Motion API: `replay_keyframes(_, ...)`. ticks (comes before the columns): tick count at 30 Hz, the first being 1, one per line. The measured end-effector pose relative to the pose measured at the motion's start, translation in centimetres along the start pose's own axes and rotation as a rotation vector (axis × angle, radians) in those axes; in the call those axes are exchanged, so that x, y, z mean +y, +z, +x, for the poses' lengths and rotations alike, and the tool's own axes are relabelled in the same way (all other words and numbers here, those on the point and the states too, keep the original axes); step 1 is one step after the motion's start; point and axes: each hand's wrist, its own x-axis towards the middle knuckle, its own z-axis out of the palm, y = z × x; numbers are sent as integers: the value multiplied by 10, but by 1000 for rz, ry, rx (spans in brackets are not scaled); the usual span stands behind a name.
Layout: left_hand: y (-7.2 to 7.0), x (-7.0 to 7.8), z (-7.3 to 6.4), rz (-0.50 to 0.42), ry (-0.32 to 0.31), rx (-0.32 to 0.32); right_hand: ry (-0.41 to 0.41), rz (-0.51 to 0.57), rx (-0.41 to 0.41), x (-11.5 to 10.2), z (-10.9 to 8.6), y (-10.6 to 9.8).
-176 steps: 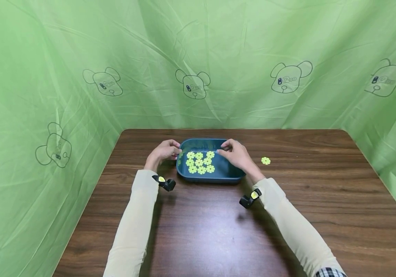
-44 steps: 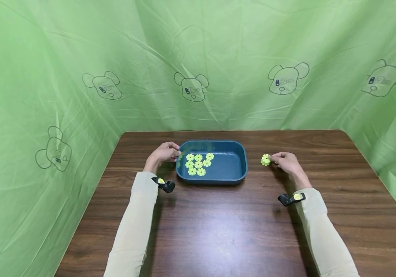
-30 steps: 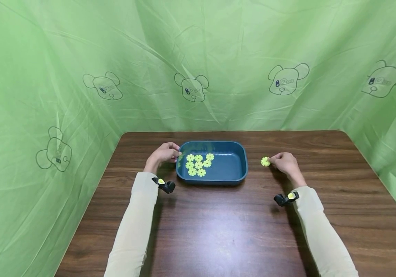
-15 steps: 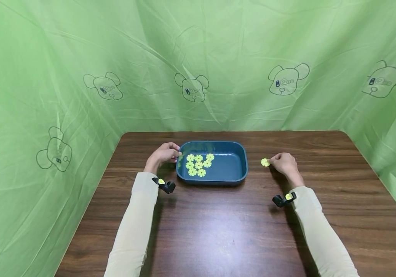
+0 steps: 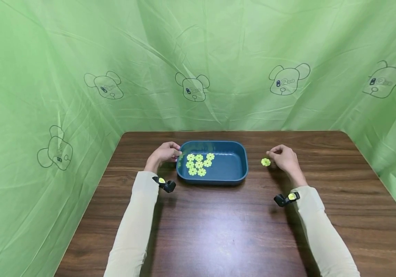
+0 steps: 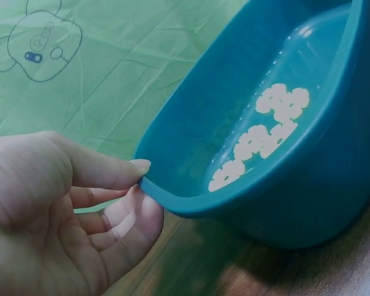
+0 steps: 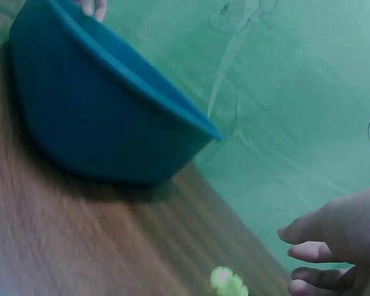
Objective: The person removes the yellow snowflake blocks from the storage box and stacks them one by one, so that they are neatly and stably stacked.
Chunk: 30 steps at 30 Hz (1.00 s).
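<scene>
You can read no word with certainty here. What lettering you have stands on the green curtain: each of the five outlined cartoon animal heads in your head view bears a short word beside a dark pill-shaped mark. Your left wrist view shows one closer, its letters too indistinct to spell.

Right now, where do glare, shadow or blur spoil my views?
Head: glare on the table, shadow beside the right sleeve; left wrist: flowers in the tub washed out almost white; right wrist: dim and soft, tub side dark, loose flower blurred.
</scene>
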Motion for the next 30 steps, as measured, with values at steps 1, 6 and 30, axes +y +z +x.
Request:
replay_keyframes(1,0,0,0,1,1,3,-7,13,4,-4,0,-1)
replay_keyframes(6,0,1,0,3,1,7,-47,73,23,-19,-1,-3)
replay_keyframes(30,-1,0,0,14,0,7,-219,163,-15,-84,4,25)
